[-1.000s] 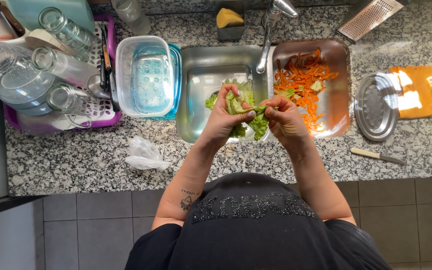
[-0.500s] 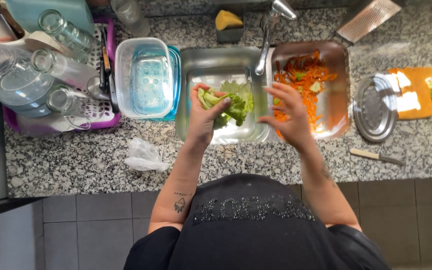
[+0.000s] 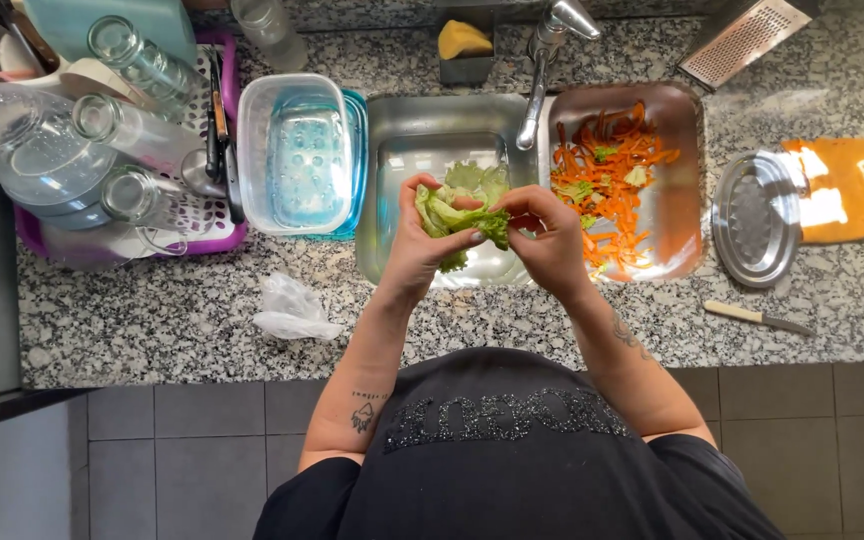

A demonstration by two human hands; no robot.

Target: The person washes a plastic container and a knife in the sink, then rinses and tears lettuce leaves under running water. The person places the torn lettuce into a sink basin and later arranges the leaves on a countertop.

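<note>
Over the steel sink basin (image 3: 404,130) I hold a bunch of green lettuce leaves (image 3: 457,210) with both hands. My left hand (image 3: 422,245) cups the leaves from the left with the thumb on top. My right hand (image 3: 550,240) pinches the right edge of the same leaves. The tap (image 3: 544,60) stands just behind them, with no water visible from it. A steel tray (image 3: 674,215) to the right holds grated carrot (image 3: 607,180) with a few green bits.
A clear plastic container (image 3: 302,155) sits left of the sink. A purple dish rack (image 3: 102,150) holds glasses and jars. A crumpled plastic bag (image 3: 292,310), a round steel lid (image 3: 757,215), an orange cloth (image 3: 832,190), a knife (image 3: 757,317) and a grater (image 3: 742,40) lie on the granite counter.
My hands have come back together on the lettuce after parting half a second ago. The right hand, then spread over the tray's edge, now pinches the leaves.
</note>
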